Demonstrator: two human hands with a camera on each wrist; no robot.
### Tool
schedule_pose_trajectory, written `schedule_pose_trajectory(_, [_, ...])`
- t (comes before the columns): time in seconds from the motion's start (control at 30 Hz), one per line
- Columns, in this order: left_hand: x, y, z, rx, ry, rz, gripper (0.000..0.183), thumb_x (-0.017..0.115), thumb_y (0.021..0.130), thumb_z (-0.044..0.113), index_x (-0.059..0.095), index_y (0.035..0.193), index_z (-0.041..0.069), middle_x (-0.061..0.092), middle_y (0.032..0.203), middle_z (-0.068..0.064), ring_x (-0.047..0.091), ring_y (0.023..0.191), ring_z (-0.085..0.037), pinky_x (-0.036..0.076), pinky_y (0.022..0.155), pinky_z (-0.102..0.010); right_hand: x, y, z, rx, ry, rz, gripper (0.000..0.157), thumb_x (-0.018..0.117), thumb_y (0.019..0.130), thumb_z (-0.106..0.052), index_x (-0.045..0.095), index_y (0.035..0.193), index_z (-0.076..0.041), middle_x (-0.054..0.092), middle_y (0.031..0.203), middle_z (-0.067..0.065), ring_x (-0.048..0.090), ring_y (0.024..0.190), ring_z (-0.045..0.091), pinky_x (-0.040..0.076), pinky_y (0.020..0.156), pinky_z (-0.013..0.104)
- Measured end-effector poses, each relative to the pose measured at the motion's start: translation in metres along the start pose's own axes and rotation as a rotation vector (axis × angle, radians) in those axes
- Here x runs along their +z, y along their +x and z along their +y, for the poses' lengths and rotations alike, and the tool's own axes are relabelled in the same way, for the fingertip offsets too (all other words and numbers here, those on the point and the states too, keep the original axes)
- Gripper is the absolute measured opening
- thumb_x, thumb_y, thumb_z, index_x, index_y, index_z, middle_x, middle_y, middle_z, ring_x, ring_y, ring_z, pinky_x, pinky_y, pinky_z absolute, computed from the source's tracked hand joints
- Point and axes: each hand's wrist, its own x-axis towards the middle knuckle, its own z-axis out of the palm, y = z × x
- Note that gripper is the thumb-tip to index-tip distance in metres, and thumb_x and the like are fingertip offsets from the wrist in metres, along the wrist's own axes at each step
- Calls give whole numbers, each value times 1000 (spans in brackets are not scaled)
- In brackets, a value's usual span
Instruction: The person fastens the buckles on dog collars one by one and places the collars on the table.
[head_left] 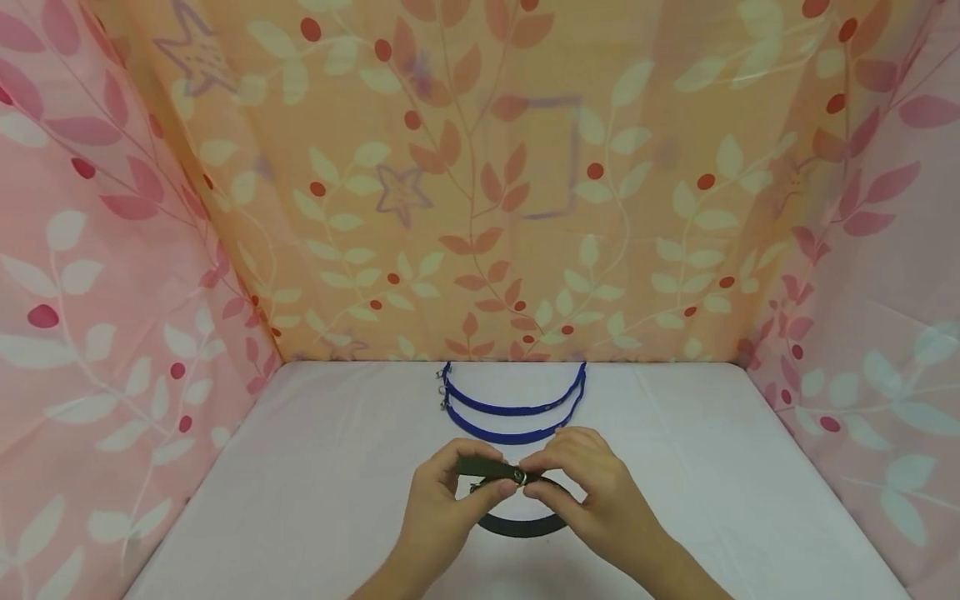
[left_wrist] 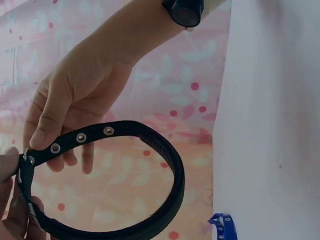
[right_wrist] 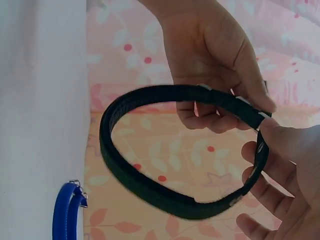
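A dark green collar (head_left: 525, 527), bent into a loop, is held by both hands in front of me. My left hand (head_left: 442, 493) pinches the strap between thumb and fingers on the left of a small metal buckle (head_left: 519, 476). From the other side my right hand (head_left: 603, 492) pinches the strap close to the same buckle. A flat strap end (head_left: 476, 467) shows across the left fingers. Metal-rimmed eyelets (left_wrist: 81, 137) line one stretch of the strap in the left wrist view. The rest of the loop hangs below the fingers.
Two blue collars, a nearer one (head_left: 510, 437) and a farther one (head_left: 504, 410), lie curved at the back of the white table (head_left: 300, 500). Their metal fittings (head_left: 442, 392) sit on the left. Patterned cloth walls (head_left: 480, 183) stand behind and on both sides.
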Motion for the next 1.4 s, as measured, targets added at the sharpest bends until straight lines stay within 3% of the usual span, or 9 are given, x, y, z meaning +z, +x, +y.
schedule_pose_trajectory(0.13, [1, 0, 3, -29, -17, 27, 25, 81, 89, 19, 67, 109, 15, 73, 104, 1, 67, 102, -21, 53, 97, -30, 0, -1, 0, 10, 4, -5, 23, 82, 87, -19, 73, 108, -17, 70, 97, -9, 62, 97, 13, 41, 100, 27])
schedule_pose_trajectory(0.37, [2, -1, 2, -62, 67, -12, 23, 81, 89, 28, 68, 108, 22, 74, 103, 7, 67, 99, -17, 48, 97, -35, 3, -4, -3, 61, -18, -49, 27, 84, 87, -18, 69, 110, -18, 70, 107, -9, 63, 104, 13, 42, 101, 24])
schedule_pose_trajectory(0.53, [-3, 1, 3, -42, 66, 66, 24, 82, 88, 27, 68, 107, 22, 74, 102, 7, 68, 102, -18, 46, 104, -36, -2, -5, -1, 171, -74, -108, 29, 84, 85, -16, 67, 108, -23, 68, 104, -17, 62, 101, 6, 42, 98, 24])
schedule_pose_trajectory(0.73, [-5, 3, 3, -50, 24, 34, 25, 82, 89, 24, 68, 109, 19, 74, 105, 4, 67, 104, -20, 47, 103, -35, -2, -4, 2, 140, -68, -124, 29, 86, 82, -15, 69, 103, -25, 67, 102, -19, 60, 102, 6, 39, 100, 27])
schedule_pose_trajectory(0.87, [-4, 4, 2, -50, 75, -22, 27, 80, 90, 27, 67, 113, 20, 73, 108, 7, 65, 105, -19, 48, 99, -36, 0, -4, 1, 110, -59, -84, 29, 87, 81, -13, 71, 103, -23, 68, 99, -16, 60, 99, 7, 39, 99, 28])
schedule_pose_trajectory(1.0, [-1, 6, -1, -85, 177, -113, 32, 82, 88, 36, 67, 116, 31, 71, 111, 15, 63, 108, -12, 49, 96, -35, 0, -4, 2, 160, -20, -4, 34, 88, 78, -9, 73, 104, -23, 71, 99, -14, 63, 98, 9, 42, 97, 25])
schedule_pose_trajectory(1.1, [2, 6, -5, -134, 148, -175, 31, 81, 88, 37, 67, 116, 31, 71, 113, 14, 66, 108, -11, 53, 96, -30, 0, -5, 1, 195, 30, 50, 38, 89, 76, -3, 73, 105, -22, 72, 100, -11, 63, 99, 12, 45, 94, 21])
schedule_pose_trajectory(1.27, [6, 4, -8, -154, -10, -136, 28, 78, 92, 23, 69, 117, 16, 73, 112, 0, 72, 101, -20, 59, 88, -27, 2, -6, -2, 259, 101, 103, 43, 85, 79, 4, 70, 114, -16, 72, 103, -5, 64, 102, 14, 48, 97, 20])
schedule_pose_trajectory(1.4, [7, 3, -3, -180, -60, -74, 27, 79, 91, 18, 71, 116, 14, 74, 108, -3, 72, 97, -19, 59, 86, -27, 4, -7, -4, 267, 161, 136, 55, 79, 80, 12, 50, 126, 0, 63, 113, 5, 66, 99, 16, 48, 101, 24])
